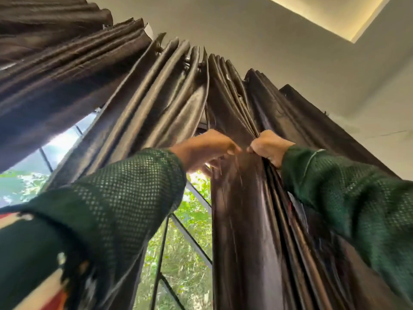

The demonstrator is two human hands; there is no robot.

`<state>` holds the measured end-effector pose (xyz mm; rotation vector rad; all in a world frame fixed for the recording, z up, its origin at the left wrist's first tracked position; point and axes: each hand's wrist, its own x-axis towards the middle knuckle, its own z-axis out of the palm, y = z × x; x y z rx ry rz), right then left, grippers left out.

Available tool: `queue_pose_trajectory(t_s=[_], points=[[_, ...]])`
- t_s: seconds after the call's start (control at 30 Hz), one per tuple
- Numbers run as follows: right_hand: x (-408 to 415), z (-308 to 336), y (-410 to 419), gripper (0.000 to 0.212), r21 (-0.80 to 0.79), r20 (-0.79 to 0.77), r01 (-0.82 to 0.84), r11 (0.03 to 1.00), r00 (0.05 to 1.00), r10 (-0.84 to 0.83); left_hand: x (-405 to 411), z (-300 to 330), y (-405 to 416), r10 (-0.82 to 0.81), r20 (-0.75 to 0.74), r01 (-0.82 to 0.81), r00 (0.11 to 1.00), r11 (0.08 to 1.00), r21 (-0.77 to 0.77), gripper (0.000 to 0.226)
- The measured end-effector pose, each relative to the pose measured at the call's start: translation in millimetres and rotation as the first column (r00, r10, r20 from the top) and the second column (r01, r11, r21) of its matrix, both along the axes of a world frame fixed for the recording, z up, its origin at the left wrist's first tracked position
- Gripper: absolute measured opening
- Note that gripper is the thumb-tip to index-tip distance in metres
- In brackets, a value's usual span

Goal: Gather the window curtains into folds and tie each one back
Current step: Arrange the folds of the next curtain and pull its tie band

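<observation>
Head view: right hand (269,146) clenches a bunch of dark curtain (245,220) pleats at centre frame, left hand (206,148) right beside it at 9 o'clock, fingers curled pinching the fabric edge. Green mesh sleeves (125,198) frame both. Curtain folds fan up to 12 o'clock; window (185,253) with foliage shows at 7 o'clock.
</observation>
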<state>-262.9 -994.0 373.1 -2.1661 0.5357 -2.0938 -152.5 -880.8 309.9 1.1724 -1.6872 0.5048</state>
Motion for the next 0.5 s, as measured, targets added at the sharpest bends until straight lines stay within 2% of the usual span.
queue_pose_trajectory(t_s=[0.03,0.1,0.17,0.2,0.23,0.3,0.33,0.4,0.5], points=[[-8,4,-9,0.014,-0.024,0.059,0.042,0.999,0.997,-0.041,0,3,-4,0.008,-0.037,-0.009,0.999,0.999,-0.042,0.023],[-33,7,-23,0.032,-0.010,0.114,0.119,0.993,0.987,-0.117,4,6,-11,0.047,-0.094,-0.058,0.994,0.991,-0.122,0.006],[-67,7,-31,0.028,-0.008,0.124,0.169,0.986,0.978,-0.166,12,14,-16,0.103,-0.162,-0.136,0.981,0.968,-0.210,0.013],[-84,9,-35,0.018,-0.001,0.128,0.186,0.983,0.975,-0.184,14,18,-17,0.132,-0.189,-0.176,0.973,0.955,-0.239,0.007],[-97,9,-34,0.006,0.000,0.122,0.217,0.976,0.969,-0.215,17,23,-17,0.170,-0.219,-0.229,0.961,0.932,-0.280,0.011],[-119,14,-38,0.027,0.020,0.052,0.287,0.958,0.956,-0.288,20,31,-19,0.205,-0.285,-0.294,0.936,0.902,-0.316,0.031],[-128,18,-39,0.026,0.012,0.039,0.296,0.955,0.954,-0.297,20,33,-19,0.218,-0.309,-0.315,0.926,0.897,-0.310,0.036],[-142,23,-41,0.017,0.000,0.038,0.311,0.950,0.950,-0.311,17,35,-22,0.219,-0.295,-0.307,0.930,0.905,-0.296,0.037],[-160,26,-48,0.036,0.053,0.090,0.284,0.957,0.953,-0.288,4,35,-24,0.224,-0.183,-0.272,0.957,0.911,-0.309,0.030]])
